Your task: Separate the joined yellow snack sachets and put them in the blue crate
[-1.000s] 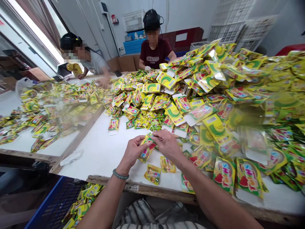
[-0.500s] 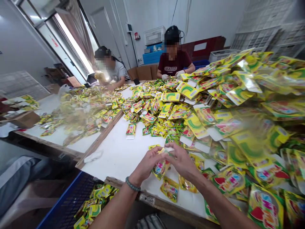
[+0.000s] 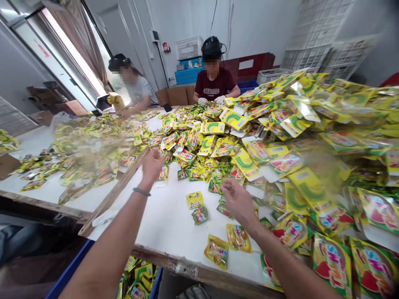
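A big heap of yellow-green snack packets (image 3: 280, 137) covers the white table (image 3: 168, 216). My left hand (image 3: 151, 164) is stretched far forward to the heap's near edge, beside a single packet (image 3: 162, 172); I see only its back, the fingers are hidden. My right hand (image 3: 238, 201) hovers low over loose packets at the heap's front with fingers loosely apart and nothing in them. Two small packets (image 3: 197, 206) lie on the bare table between my hands. Two more clear-fronted packets (image 3: 227, 244) lie near the front edge.
A wooden rail (image 3: 120, 187) divides this table from the left one, also strewn with packets. Two people sit at the far side, their hands in the pile. A blue crate (image 3: 71, 270) holding packets stands below the front edge. White crates (image 3: 314, 37) are stacked back right.
Both hands held one packet together near the front edge; they have come apart. My left hand has shot forward to the heap, my right has drawn back, and two packets now lie between them.
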Demonstrator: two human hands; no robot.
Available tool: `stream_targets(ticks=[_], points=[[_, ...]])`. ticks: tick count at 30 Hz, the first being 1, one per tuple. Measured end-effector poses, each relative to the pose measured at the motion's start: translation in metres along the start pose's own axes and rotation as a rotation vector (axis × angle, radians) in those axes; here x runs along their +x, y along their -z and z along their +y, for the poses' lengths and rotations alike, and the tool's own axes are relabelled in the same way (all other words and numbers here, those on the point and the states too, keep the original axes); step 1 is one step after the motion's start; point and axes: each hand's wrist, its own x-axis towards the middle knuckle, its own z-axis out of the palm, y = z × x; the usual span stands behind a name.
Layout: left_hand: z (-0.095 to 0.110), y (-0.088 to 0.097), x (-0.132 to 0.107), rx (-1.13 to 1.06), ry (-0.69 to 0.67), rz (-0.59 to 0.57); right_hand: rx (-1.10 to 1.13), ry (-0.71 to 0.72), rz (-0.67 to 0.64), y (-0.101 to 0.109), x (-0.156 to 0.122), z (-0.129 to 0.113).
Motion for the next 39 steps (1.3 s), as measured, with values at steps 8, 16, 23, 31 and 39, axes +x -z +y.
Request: stream_targets(ticks=[8,16,23,31,39], points=[[0.025,-0.096,-0.049,0.084,-0.114,-0.425,-0.69,0.254,-0.246,-0.032,0.055,-0.023],[0.016,-0.085,-0.07,-0.079,0.047,-0.543,-0.879,0.337,-0.47,-0.05,0.053,-0.014],[0.019,-0.052,-0.092,-0.7,0.393,-0.568,-0.721,0.59,-0.438,-0.032,0.025,-0.009],[0.031,-0.022,-0.123,-1.015,0.451,-0.64,-0.25,0.255,-0.339,-0.02,0.003,-0.024],[0.052,-0.034,-0.154,-1.014,0.381,-0.588,0.255,-0.186,-0.351,-0.006,-0.013,-0.022]])
